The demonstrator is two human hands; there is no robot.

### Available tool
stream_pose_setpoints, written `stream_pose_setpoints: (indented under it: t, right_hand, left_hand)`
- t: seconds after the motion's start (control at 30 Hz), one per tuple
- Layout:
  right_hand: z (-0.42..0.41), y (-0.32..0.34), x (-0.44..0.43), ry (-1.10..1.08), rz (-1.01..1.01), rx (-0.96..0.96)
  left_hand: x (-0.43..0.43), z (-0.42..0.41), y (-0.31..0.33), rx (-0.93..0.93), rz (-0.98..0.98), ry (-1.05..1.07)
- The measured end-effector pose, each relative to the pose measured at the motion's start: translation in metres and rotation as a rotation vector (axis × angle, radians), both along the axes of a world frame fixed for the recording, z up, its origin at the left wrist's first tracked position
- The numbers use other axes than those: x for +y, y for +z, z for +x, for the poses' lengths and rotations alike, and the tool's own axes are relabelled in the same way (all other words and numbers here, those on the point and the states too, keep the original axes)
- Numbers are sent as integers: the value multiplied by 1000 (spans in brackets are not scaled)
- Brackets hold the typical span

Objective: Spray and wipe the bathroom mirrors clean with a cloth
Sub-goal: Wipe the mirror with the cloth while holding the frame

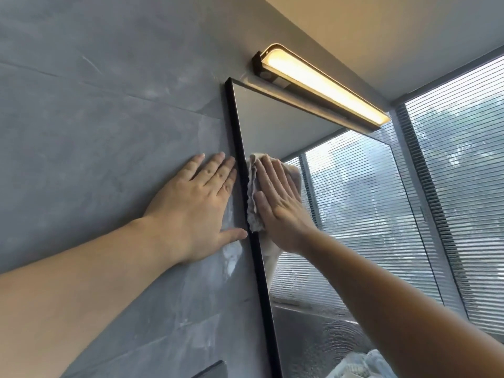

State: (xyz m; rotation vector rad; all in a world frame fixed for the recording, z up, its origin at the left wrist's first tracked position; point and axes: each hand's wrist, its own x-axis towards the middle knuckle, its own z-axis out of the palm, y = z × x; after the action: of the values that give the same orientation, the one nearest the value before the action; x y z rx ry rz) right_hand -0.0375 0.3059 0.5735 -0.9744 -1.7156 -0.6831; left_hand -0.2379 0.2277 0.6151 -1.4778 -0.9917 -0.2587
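A black-framed mirror (341, 227) hangs on a grey tiled wall and reflects window blinds. My right hand (278, 203) lies flat on a pale crumpled cloth (252, 203), pressing it against the glass right beside the mirror's left frame edge. The cloth sticks out to the left of and above my fingers. My left hand (201, 208) is spread flat on the wall tile just left of the frame, its thumb touching the frame. Wet streaks and droplets show on the lower part of the glass. No spray bottle is in view.
A lit bar lamp (321, 85) juts out from the wall just above the mirror's top edge. A window with horizontal blinds (463, 186) stands to the right of the mirror. The grey tiled wall (95, 132) stretches to the left.
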Motion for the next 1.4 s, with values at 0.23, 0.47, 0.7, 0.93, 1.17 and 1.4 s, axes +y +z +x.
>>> stream_pose_setpoints:
  t: [0.23,0.47,0.7,0.93,1.17,1.4]
  right_hand:
    - [-22,119,0,113,-19,116]
    - [-29,160,-3,111,0,108]
    - [20,159,27,37,-22,223]
    - [70,145,51,8,-113,513]
    - [-10,133,8,55,45,101]
    - [-2,135,14,129,88,28]
  left_hand:
    - [2,26,28,-192,73,-113]
    - [12,26,35,-208,94,-70]
    - [13,21,32,-153,66,-73]
    - [17,23,31,-123,75,-74]
    - [18,27,31,-104,135,-97]
    - [25,26,31,-93,211,-131]
